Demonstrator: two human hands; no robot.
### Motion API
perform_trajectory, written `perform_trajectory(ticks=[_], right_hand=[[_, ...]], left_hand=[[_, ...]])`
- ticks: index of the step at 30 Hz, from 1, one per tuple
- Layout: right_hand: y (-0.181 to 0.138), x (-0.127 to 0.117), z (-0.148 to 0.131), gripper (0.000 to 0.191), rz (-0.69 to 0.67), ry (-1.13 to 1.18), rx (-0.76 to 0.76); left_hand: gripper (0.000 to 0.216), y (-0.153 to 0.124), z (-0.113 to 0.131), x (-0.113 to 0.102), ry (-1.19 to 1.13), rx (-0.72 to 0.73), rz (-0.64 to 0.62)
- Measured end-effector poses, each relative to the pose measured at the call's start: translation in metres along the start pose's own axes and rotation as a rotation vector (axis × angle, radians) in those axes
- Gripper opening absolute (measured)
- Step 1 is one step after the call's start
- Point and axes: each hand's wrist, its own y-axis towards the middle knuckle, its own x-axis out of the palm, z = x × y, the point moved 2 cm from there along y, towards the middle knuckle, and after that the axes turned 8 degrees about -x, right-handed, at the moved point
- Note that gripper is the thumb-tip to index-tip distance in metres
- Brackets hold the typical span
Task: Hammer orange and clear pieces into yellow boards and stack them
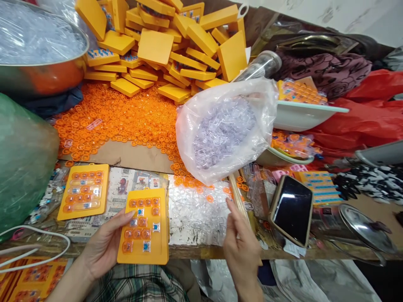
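Observation:
My left hand [108, 239] grips a yellow plastic panel [159, 247] by its left edge, thumb on top. Orange transparent caps fill several of the panel's openings, and bare blue-and-white switch pieces show in others. My right hand [242, 243] is over the bench edge, right of the panel, with its index finger stretched out and nothing visible in it. Near its fingertips are loose clear plastic pieces [192, 214] on a shiny flat surface. A second yellow panel [83, 191], fitted with orange caps and long clear caps, lies to the left on printed paper [121, 197].
Orange caps [126, 117] are heaped behind, below stacked yellow panels [155, 46]. An open plastic bag [189, 147] of clear caps stands centre. A metal bowl [59, 75] and green bag [22, 159] are left; a phone [292, 209] and glass lid [362, 226] right.

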Motion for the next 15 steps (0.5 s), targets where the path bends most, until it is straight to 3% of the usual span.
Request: perform_trajectory(ticks=[4, 7, 10, 15], right_hand=[[0.051, -0.018, -0.038, 0.049, 0.170, -0.003, -0.213], [0.101, -0.005, -0.084, 0.047, -0.010, 0.089, -0.509], [0.158, 0.035, -0.137, 0.036, -0.268, 0.118, -0.754], [0.271, 0.124, -0.227, 0.045, -0.499, 0.188, -0.682]], left_hand=[[0.057, 0.003, 0.004, 0.003, -0.012, 0.036, -0.033], [0.055, 0.010, 0.006, 0.011, -0.012, 0.061, -0.108], [0.049, 0.015, 0.010, 0.020, -0.005, 0.096, -0.179], [0.049, 0.017, 0.019, 0.030, -0.015, 0.186, -0.256]])
